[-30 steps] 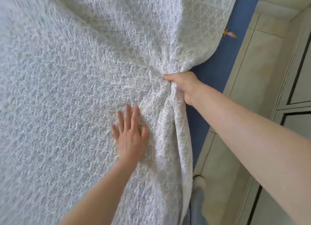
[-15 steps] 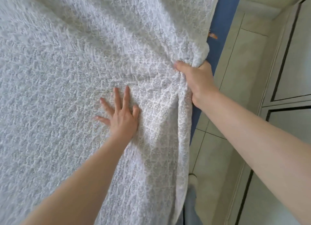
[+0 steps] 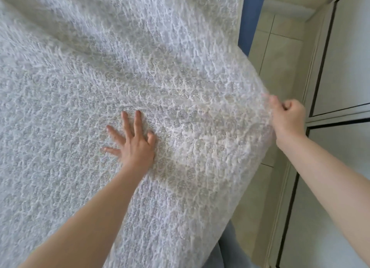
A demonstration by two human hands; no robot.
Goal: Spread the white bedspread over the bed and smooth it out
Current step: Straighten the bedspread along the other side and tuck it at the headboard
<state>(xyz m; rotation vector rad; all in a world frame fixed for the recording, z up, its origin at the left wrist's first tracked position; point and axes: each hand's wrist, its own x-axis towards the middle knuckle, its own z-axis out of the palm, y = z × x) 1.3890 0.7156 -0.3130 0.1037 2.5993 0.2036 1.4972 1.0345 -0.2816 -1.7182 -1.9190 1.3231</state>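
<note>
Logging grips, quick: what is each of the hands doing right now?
Left hand: open, fingers spread flat, pressing the white bedspread.
Right hand: closed, gripping the bedspread's edge.

Floor: pale beige tiles, right of the bed. Wardrobe: white doors with dark edging, far right. Trouser leg: grey-blue, bottom edge.

White bedspread, raised lattice pattern; blue bed; cream floor tiles.
</note>
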